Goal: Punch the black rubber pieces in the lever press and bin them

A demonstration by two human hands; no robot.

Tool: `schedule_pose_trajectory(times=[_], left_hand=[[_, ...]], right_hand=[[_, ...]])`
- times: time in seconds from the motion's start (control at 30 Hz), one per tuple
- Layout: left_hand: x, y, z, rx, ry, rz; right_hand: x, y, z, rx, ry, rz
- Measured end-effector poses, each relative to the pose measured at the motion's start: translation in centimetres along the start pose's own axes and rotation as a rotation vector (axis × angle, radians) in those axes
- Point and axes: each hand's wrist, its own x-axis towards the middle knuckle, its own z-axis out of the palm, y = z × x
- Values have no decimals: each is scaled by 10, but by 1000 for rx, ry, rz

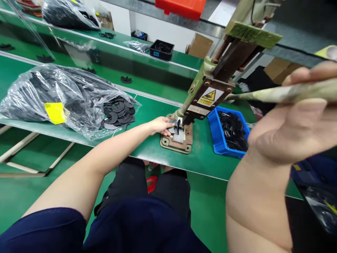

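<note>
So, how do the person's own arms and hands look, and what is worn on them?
Both hands are bare: no gloves, rings or watch show on the left hand or the right hand. The forearms are uncovered too. A short dark navy fabric sleeve covers only the left upper arm. On the right arm, no sleeve is in view. No markings or bands are visible.

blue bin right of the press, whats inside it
The blue bin holds a loose heap of small black parts. Its floor is covered by the heap, and the right hand on the lever hides the bin's near right corner.
</note>
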Motion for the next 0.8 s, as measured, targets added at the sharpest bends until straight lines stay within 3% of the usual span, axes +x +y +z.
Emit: schedule_pose_trajectory(times=[0.2, 0.4, 0.57, 0.8], left_hand=[[-72, -9, -7, -5, -38, 189], [-125, -17, 6, 11, -100, 258], [-139, -22, 20, 19, -143, 234], [-138, -19, 21, -61, -278, 116]], right_hand=[[-102, 12, 38, 148, -156, 231], [-177, 26, 75, 215, -283, 330], [-201, 16, 86, 221, -257, 318], [-204, 3, 78, 144, -271, 248]])
